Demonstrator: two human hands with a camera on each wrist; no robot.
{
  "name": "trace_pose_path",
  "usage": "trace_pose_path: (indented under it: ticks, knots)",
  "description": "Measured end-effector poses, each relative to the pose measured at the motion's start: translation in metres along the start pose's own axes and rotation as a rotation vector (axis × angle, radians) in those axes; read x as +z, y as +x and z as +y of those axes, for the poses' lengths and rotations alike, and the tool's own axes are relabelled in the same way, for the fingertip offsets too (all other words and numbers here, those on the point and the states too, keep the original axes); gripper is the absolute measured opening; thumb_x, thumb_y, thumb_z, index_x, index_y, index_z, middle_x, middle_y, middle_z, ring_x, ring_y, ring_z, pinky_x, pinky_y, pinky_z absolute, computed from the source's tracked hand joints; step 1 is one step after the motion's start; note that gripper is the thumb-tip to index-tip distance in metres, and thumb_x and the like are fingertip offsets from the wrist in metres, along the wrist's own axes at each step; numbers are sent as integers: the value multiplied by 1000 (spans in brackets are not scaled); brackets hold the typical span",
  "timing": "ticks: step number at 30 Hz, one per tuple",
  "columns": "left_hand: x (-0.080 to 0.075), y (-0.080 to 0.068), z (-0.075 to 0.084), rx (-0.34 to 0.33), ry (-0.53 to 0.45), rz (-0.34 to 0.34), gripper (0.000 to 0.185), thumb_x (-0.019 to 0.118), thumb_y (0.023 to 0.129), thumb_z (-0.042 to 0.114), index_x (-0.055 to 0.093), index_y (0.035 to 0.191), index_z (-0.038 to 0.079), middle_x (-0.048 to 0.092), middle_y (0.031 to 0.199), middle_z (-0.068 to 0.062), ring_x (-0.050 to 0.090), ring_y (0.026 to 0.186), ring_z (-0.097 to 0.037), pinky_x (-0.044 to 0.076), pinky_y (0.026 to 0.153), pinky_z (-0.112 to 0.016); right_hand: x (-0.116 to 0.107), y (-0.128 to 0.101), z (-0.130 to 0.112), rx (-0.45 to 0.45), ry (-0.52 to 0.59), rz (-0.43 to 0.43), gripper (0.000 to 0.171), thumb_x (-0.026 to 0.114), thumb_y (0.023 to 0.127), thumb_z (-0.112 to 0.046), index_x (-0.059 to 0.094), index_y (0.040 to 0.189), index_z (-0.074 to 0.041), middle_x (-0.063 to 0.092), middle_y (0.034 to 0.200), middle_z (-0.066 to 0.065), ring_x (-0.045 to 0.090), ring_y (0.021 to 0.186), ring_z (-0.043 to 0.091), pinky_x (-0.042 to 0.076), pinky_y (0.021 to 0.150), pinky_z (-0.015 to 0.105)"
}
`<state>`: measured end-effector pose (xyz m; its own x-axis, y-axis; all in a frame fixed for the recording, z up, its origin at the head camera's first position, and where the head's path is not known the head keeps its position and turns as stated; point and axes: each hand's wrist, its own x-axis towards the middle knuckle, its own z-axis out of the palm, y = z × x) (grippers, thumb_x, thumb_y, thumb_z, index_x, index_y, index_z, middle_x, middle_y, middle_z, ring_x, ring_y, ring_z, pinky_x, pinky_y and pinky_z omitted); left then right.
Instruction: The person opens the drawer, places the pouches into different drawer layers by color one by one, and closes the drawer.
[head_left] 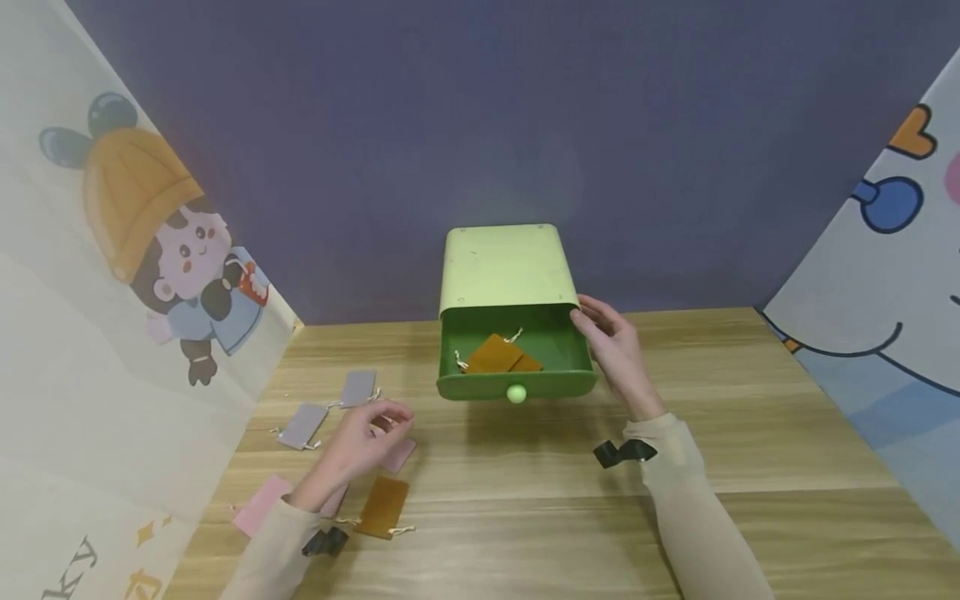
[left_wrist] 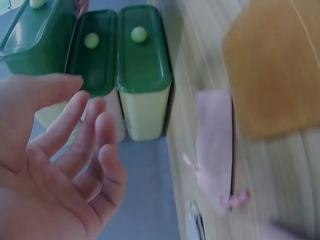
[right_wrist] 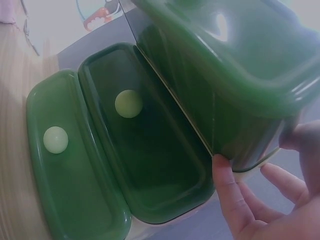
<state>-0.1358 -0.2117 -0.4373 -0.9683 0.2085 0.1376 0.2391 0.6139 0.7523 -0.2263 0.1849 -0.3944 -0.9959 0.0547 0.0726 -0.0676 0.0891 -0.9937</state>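
Note:
A pale green cabinet (head_left: 506, 262) has its top green drawer (head_left: 517, 385) pulled out, with brown drawstring pouches (head_left: 493, 355) inside. At the drawer's right side is my right hand (head_left: 617, 346); in the right wrist view its fingertips (right_wrist: 222, 165) touch the cabinet's edge by the drawer. My left hand (head_left: 367, 442), fingers loosely bent and holding nothing, hovers over the pouches to the left. Near it lie a brown pouch (head_left: 382, 507), a small pink pouch (head_left: 399, 455) and two grey pouches (head_left: 303, 425). Part of another pink pouch is hidden under the left wrist.
Two lower drawers, one a dark green drawer (right_wrist: 150, 140) with a round knob, are pushed in. A pink pouch (head_left: 261, 506) lies at the table's left edge. Behind the wooden table (head_left: 720, 392) rises a blue-purple wall (head_left: 360, 150), with cartoon-printed panels on both sides.

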Motion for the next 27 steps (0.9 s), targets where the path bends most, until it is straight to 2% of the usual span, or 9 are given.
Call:
trace_pose_path:
  ticks: [4,9,16,21,27]
  knots:
    - [-8,-7,-5,22,45,-27,13,76,96,10,78,108,7,80,103,-2,68,87,-10,56,79,-25,1,0,-1,5,5,-2,60,67,105,-40,52,158,-15,52,159,14,59,118,10,56,80,17]
    - [-13,-15,-10,43,60,-75,14,76,96,9,78,109,6,80,101,-1,68,87,-8,58,78,-25,0,0,-1,-5,4,0,60,66,106,-40,51,158,-15,52,160,14,59,118,11,57,79,17]
    - [-20,-26,-18,-3,134,-224,17,81,95,24,77,109,15,78,105,4,70,93,-10,59,84,-31,0,0,-1,4,18,-7,60,65,106,-39,50,159,-14,51,161,15,60,121,16,59,82,18]
    - [-21,-32,-22,-21,163,-303,29,87,88,31,76,110,16,76,104,5,69,94,-14,56,83,-28,1,-1,-1,0,34,-2,59,65,107,-37,50,159,-13,51,160,15,61,119,14,60,83,19]
    - [-17,-40,-23,-49,193,-386,37,93,79,32,75,109,21,73,103,9,64,93,-10,54,82,-26,3,-1,-2,4,32,16,57,67,106,-36,53,157,-14,53,158,15,61,115,9,58,80,17]
